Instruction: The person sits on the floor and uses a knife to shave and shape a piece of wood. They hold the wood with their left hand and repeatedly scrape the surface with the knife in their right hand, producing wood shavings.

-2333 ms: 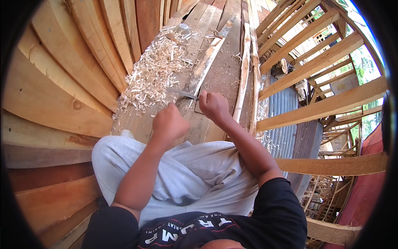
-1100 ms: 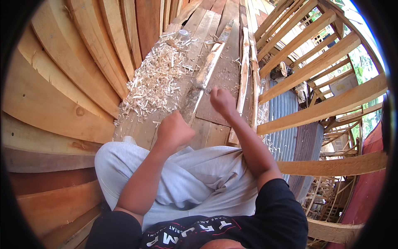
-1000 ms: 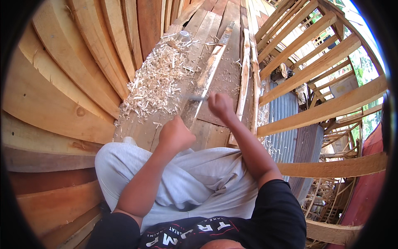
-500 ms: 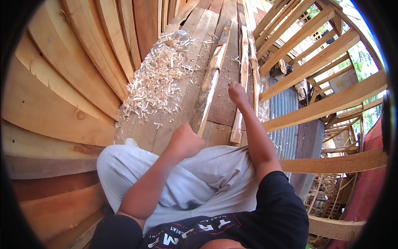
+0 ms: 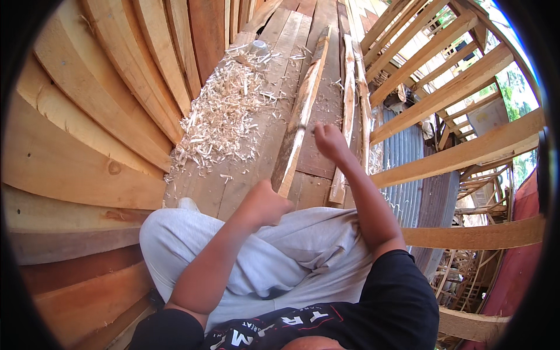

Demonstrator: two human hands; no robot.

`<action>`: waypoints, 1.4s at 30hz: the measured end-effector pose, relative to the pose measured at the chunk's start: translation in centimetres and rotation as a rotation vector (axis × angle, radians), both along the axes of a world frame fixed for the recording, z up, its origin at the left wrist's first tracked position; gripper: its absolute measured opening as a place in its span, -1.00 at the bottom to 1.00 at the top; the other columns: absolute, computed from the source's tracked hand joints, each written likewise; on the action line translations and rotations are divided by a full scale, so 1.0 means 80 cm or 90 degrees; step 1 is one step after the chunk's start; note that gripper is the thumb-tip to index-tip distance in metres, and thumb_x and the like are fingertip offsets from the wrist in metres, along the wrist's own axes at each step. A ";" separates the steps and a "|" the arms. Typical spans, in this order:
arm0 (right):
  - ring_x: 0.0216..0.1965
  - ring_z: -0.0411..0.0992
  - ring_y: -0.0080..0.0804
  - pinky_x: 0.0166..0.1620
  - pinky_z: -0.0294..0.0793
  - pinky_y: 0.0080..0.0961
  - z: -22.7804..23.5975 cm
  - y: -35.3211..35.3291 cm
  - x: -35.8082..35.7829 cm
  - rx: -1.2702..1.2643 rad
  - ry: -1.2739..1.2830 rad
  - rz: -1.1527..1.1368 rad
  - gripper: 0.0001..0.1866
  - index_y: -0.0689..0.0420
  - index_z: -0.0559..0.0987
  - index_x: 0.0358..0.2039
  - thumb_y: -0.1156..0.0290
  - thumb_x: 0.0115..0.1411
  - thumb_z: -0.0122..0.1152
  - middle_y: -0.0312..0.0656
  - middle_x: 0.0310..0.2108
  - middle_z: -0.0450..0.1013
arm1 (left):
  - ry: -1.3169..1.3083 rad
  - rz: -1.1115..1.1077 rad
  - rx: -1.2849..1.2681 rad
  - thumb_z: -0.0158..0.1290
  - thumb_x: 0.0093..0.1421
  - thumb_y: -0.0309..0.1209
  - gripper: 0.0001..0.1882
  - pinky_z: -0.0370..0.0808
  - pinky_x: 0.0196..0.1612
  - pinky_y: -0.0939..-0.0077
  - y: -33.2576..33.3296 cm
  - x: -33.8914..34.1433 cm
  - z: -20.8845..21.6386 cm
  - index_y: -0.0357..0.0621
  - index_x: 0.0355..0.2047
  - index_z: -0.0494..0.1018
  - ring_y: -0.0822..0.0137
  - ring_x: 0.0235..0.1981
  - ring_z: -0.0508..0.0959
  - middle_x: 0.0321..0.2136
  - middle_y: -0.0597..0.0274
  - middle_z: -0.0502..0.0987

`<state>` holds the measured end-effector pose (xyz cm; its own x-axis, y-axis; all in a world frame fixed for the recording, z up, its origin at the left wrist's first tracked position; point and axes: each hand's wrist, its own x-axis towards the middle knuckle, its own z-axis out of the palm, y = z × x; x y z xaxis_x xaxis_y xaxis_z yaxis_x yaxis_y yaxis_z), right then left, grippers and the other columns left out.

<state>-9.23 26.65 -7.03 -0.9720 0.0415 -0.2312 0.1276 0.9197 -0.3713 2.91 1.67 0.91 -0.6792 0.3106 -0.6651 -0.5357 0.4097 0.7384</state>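
A long, partly peeled strip of wood (image 5: 306, 102) lies lengthwise along the plank floor in front of me, pale where cut and brown elsewhere. My left hand (image 5: 265, 204) is closed at its near end, over my lap, and appears to grip it. Just right of the strip's middle, my right hand (image 5: 331, 142) is closed in a fist. Whatever it holds is hidden; only a small dark spot shows on the strip beside the knuckles. Two more rough strips (image 5: 349, 87) lie to the right, roughly parallel.
Wood shavings (image 5: 224, 116) are heaped on the floor planks (image 5: 233, 181) at the left, with a small pale cup (image 5: 257, 48) at their far end. Boards (image 5: 87, 163) stand along the left. A slatted wooden railing (image 5: 461, 137) runs along the right, with corrugated metal sheets (image 5: 402, 157) beyond it.
My right hand has come slightly nearer and to the left, closer to the strip. My left hand stays closed at the near end, shifted only slightly in the picture.
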 end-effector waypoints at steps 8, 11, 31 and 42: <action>-0.38 0.47 0.12 -0.15 0.39 -0.02 -0.016 0.061 -0.013 0.027 0.287 -0.170 -0.41 0.34 0.51 -0.62 0.13 0.29 -0.27 0.28 -0.54 0.44 | -0.014 0.025 0.074 0.12 -0.04 -0.44 -0.50 0.42 -0.63 0.54 0.014 0.008 0.001 -0.44 -0.08 0.34 0.44 -0.60 0.48 -0.52 0.16 0.48; -0.15 0.42 0.28 -0.04 0.38 0.01 -0.045 0.042 -0.015 -0.063 0.069 -0.140 -0.55 0.29 0.53 -0.27 0.15 0.28 -0.20 0.29 -0.17 0.47 | -0.023 0.030 0.132 0.12 -0.05 -0.49 -0.50 0.42 -0.63 0.54 0.006 0.000 -0.020 -0.45 -0.06 0.34 0.44 -0.60 0.47 -0.52 0.17 0.47; -0.62 0.11 -0.69 -0.54 0.11 -0.61 0.012 0.050 -0.009 -0.310 0.136 0.051 -0.58 0.15 0.53 -0.39 0.03 0.36 0.04 -0.47 -0.64 0.19 | -0.101 0.081 0.296 0.22 0.05 -0.23 -0.64 0.33 -0.67 0.58 0.003 -0.007 -0.026 -0.22 -0.35 0.35 0.48 -0.70 0.38 -0.65 0.32 0.36; -0.55 0.33 -0.48 -0.40 0.35 -0.40 0.026 0.010 0.008 -0.449 0.014 -0.085 -0.45 0.18 0.59 -0.34 -0.02 0.39 -0.21 -0.27 -0.58 0.37 | -0.518 0.087 0.706 -0.29 0.17 0.44 -0.32 0.15 -0.72 0.62 0.001 -0.029 -0.052 0.03 -0.44 0.24 0.51 -0.78 0.20 -0.71 0.42 0.22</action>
